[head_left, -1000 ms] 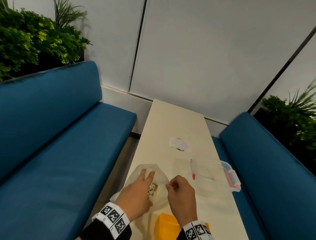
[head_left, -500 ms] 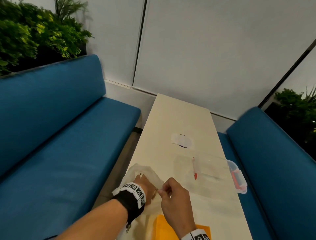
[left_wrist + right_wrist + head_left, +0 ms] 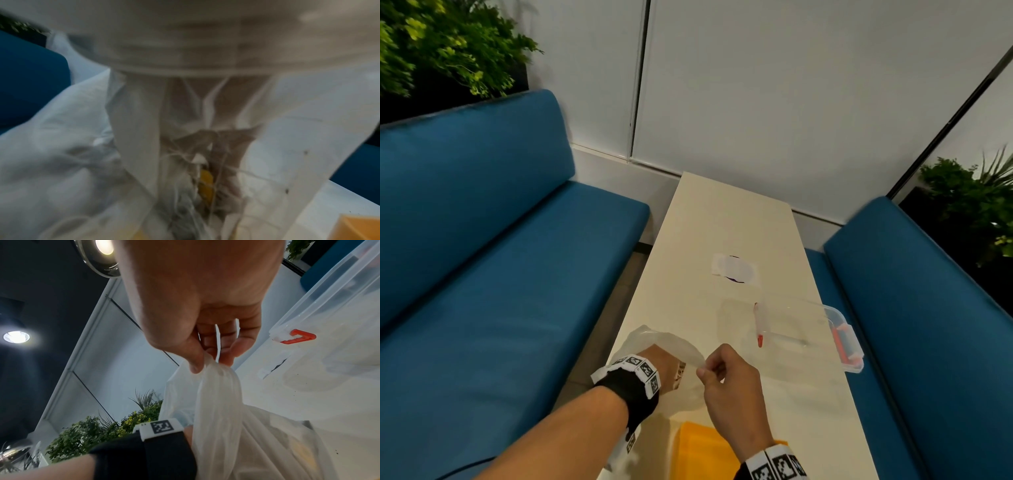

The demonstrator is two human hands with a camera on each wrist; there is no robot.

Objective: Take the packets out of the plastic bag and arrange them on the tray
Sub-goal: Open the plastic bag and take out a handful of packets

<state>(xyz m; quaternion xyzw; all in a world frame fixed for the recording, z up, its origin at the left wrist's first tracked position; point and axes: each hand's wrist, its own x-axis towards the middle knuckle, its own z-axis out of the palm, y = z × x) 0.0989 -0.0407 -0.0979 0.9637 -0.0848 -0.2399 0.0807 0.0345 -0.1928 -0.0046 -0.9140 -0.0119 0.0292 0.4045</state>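
Packets (image 3: pixel 205 183) are lying inside the plastic bag (image 3: pixel 681 346) at 6 o'clock on the bench (image 3: pixel 722 222); extraction is in hand. Right hand (image 3: pixel 732 387) fingers (image 3: pixel 236 350) are pinching the bag's rim; left hand (image 3: pixel 657 359) is reaching inside, grip undeterminable. Next: seizing one packet and carrying it to the orange tray (image 3: pixel 702 452), nearer at 6 o'clock. Only the left wrist view is showing the contents, blurred.

The long cream rectangular table (image 3: pixel 726 219) carries a translucent white plastic bag (image 3: pixel 681 346) at 7 o'clock. A yellow flat tray (image 3: pixel 702 452) lies at 6, a clear plastic lidded box with red clips (image 3: pixel 825 329) at 3, a white paper patch (image 3: pixel 736 269) near centre.
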